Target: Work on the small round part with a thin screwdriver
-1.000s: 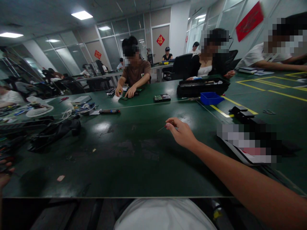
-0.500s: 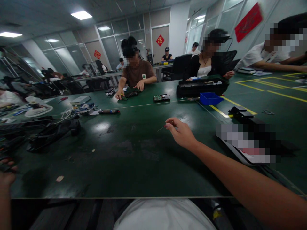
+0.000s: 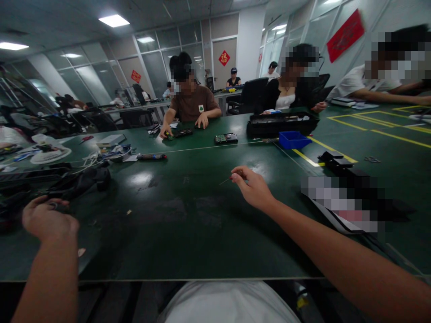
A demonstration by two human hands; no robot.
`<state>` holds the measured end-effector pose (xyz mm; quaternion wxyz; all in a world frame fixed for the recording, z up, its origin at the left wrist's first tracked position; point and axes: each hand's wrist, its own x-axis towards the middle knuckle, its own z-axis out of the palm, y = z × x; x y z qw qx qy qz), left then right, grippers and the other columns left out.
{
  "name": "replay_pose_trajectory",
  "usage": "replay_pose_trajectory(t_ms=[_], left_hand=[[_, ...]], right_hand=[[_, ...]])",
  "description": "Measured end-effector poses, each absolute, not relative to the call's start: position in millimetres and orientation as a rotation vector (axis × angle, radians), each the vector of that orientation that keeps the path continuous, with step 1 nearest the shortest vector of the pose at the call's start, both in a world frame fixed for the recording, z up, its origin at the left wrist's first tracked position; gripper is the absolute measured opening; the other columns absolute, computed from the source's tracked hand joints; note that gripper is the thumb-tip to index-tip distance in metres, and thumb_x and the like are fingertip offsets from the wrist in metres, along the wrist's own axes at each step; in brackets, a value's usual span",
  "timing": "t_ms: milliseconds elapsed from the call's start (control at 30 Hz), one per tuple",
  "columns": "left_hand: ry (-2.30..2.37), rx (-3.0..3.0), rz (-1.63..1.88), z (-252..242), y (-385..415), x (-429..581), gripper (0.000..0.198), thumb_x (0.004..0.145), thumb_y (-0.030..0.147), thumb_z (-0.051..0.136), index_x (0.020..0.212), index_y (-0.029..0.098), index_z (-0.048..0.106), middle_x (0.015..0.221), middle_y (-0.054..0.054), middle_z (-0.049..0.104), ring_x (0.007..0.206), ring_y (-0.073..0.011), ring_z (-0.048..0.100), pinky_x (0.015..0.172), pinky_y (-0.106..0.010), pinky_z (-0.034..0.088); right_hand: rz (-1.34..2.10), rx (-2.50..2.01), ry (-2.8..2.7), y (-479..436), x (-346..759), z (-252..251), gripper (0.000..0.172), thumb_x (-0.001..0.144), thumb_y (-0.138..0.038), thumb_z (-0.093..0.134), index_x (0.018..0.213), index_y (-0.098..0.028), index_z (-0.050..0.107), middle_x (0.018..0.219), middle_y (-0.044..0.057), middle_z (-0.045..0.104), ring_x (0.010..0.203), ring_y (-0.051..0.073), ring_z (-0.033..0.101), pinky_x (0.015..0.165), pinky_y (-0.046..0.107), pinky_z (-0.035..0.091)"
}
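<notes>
Pinched in the right hand (image 3: 253, 187): thin tool (image 3: 225, 181), slender straight shaft pointing left, red at the grip, over the middle of the green table (image 3: 175, 242). Left hand (image 3: 50, 220) curled, near left; cannot tell whether it holds anything. Black part (image 3: 85, 180) lies just beyond.

Item (image 3: 59, 207) in L fingers (image 3: 37, 203) – part hidden, can't ID; tool hndl (image 3: 231, 178) mostly behind R fingers (image 3: 245, 171).

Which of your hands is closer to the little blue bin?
The right. The right hand, holding a thin tool, is left of the blue bin and closer to you; the left hand is much farther away, far to the left.
</notes>
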<state>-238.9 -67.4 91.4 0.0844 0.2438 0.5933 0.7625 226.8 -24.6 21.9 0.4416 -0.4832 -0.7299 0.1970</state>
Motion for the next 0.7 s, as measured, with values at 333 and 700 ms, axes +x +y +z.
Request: replay_pose_trajectory(t_ms=[333, 700], left_hand=[[1.020, 0.777, 1.795, 70, -21, -110, 0.033, 0.052, 0.007, 0.047, 0.082, 0.015, 0.058, 0.065, -0.002, 0.050, 0.061, -0.0142, 0.050, 0.059, -0.025, 0.046], [0.847, 0.849, 1.371, 57, -4, -5, 0.039, 0.060, 0.009, 0.046, 0.097, 0.017, 0.055, 0.071, 0.000, 0.050, 0.063, -0.0142, 0.051, 0.069, -0.030, 0.047]], right_hand=[[0.515, -1.230, -1.800, -26, 227, 22, 0.023, 0.096, -0.037, 0.052, 0.108, -0.021, 0.062, 0.096, 0.008, 0.072, 0.088, 0.024, 0.068, 0.076, 0.038, 0.051], [0.546, -1.184, -1.795, -25, 227, 20, 0.022, 0.094, -0.037, 0.056, 0.107, -0.021, 0.064, 0.094, 0.006, 0.073, 0.087, 0.022, 0.068, 0.078, 0.038, 0.052]])
